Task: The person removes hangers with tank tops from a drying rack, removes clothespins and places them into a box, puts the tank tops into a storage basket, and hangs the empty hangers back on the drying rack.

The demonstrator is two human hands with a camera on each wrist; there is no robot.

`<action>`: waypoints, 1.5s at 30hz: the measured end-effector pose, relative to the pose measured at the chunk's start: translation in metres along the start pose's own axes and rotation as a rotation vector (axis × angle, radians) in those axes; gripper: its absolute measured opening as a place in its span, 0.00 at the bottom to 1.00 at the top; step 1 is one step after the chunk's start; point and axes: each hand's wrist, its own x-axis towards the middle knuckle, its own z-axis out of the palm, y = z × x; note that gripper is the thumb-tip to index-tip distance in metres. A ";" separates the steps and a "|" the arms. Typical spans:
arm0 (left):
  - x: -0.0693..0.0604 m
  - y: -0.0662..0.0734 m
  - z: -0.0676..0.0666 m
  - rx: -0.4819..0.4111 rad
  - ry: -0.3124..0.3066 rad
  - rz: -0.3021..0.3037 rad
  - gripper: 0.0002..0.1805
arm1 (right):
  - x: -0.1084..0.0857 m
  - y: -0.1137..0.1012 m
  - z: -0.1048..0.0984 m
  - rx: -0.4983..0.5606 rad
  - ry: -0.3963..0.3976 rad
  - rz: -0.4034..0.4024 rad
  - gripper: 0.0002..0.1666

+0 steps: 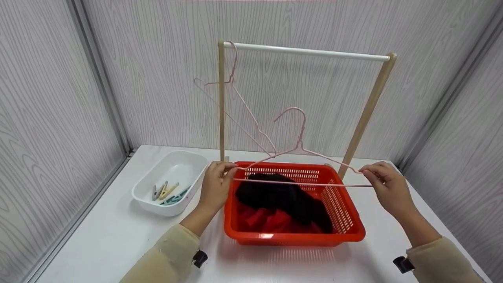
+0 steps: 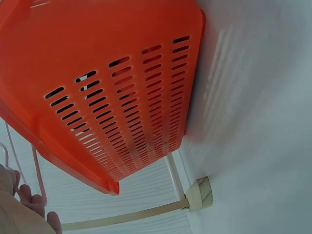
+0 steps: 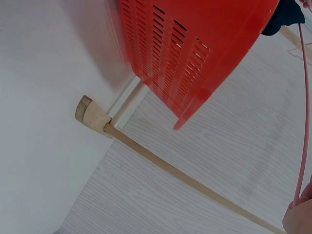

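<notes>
A pink wire clothes hanger (image 1: 301,146) is held level above the red basket (image 1: 294,237), its hook pointing up. My left hand (image 1: 215,188) pinches its left corner between thumb and fingers. At the opposite corner, my right hand (image 1: 389,190) grips the hanger in the same way. Inside the basket lie a black garment (image 1: 283,198) and a red cloth (image 1: 267,221), below the hanger's bottom bar. In the left wrist view the left hand (image 2: 22,204) shows at the lower left; the right wrist view catches only part of the right hand (image 3: 301,214) at its edge.
Behind the basket stands a rack with a white rail (image 1: 306,51) and wooden posts (image 1: 367,114). Another pink hanger (image 1: 245,104) hangs at the rail's left end. On the left, a white tub (image 1: 169,157) holds several clothespins (image 1: 169,191). Wood-patterned panels surround the white table (image 1: 118,232).
</notes>
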 end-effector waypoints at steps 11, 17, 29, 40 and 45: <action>-0.001 -0.001 -0.005 0.040 -0.004 -0.029 0.11 | 0.000 0.009 -0.014 -0.021 0.059 -0.037 0.09; -0.002 -0.003 -0.005 0.064 0.011 -0.003 0.08 | -0.001 0.013 -0.022 0.012 0.081 -0.052 0.10; -0.009 -0.008 -0.002 0.183 0.012 -0.016 0.06 | -0.004 0.018 -0.032 -0.019 0.084 -0.034 0.09; -0.019 -0.010 0.002 0.253 -0.112 -0.167 0.14 | -0.007 0.020 -0.033 -0.029 0.103 -0.024 0.09; -0.020 -0.011 0.005 0.266 -0.150 -0.206 0.17 | -0.007 0.021 -0.034 -0.041 0.089 0.007 0.07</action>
